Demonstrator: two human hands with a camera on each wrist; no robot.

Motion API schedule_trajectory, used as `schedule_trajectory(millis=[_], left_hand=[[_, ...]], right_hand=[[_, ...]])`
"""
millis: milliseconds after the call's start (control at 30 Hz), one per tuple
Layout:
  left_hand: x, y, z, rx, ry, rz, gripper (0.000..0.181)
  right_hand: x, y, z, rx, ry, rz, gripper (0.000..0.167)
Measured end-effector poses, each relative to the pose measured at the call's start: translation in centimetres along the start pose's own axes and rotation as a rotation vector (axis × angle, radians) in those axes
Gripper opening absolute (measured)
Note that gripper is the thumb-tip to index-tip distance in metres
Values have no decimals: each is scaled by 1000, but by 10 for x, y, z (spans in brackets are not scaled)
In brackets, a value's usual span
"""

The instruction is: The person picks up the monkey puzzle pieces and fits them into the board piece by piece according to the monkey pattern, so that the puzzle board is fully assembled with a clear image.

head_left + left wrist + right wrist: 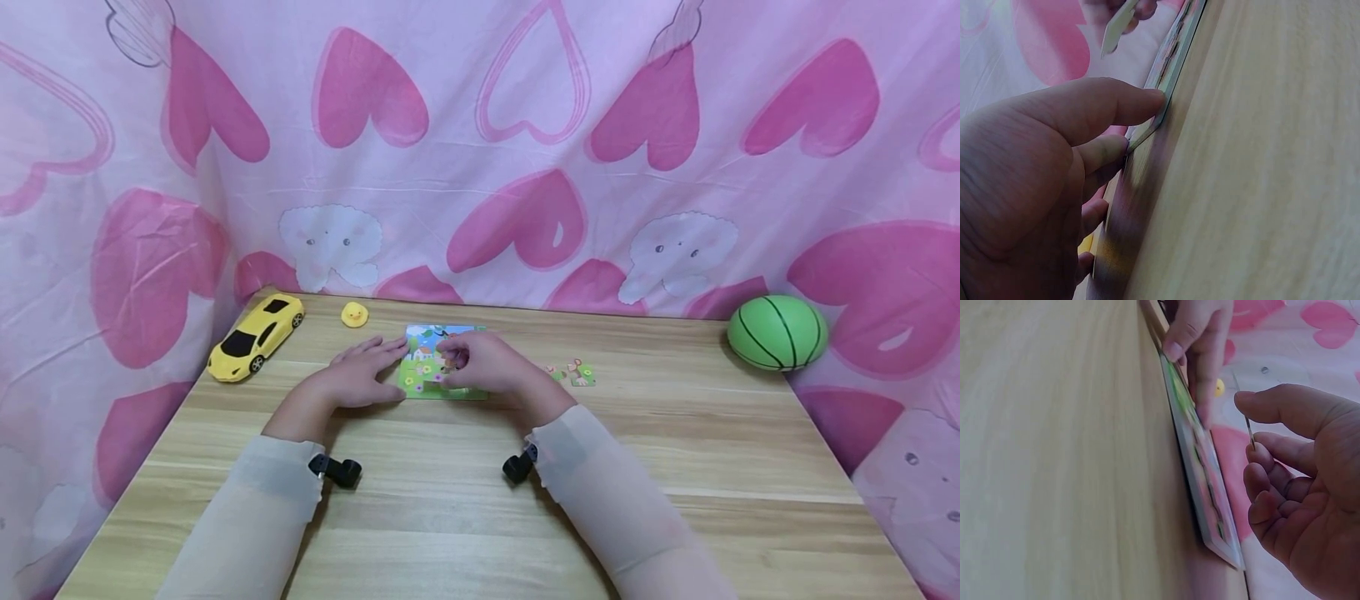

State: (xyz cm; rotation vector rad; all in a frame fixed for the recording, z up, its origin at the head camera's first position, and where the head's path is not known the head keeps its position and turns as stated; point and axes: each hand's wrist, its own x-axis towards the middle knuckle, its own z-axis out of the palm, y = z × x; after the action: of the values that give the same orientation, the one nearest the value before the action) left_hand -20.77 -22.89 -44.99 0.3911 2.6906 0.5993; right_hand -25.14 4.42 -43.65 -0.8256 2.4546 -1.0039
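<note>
A picture puzzle board with a blue sky and green meadow lies flat on the wooden table. My left hand rests at its left side, fingers extended. In the left wrist view, that hand's thumb and index finger touch the board's corner. Above the board, my right hand pinches a thin puzzle piece between thumb and index finger. The right wrist view shows this piece edge-on, clear of the board; its picture cannot be made out. The right hand hides the board's right part from the head camera.
Loose puzzle pieces lie right of the board, partly behind the right wrist. A yellow toy car and a yellow rubber duck stand at the back left. A green ball sits at the back right, before a pink heart-patterned curtain.
</note>
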Motion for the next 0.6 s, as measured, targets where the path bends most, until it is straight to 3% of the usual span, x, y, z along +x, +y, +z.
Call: schedule_trajectory(millis=[300,600], left_hand=[[-2,1,-1,-5,-2,-1,92],[-1,1,-1,-13,-1,-4,91]], right_hand=[[19,-6,13,-57,-27,-36,63],[31,-7,22,-114,-16,-3,60]])
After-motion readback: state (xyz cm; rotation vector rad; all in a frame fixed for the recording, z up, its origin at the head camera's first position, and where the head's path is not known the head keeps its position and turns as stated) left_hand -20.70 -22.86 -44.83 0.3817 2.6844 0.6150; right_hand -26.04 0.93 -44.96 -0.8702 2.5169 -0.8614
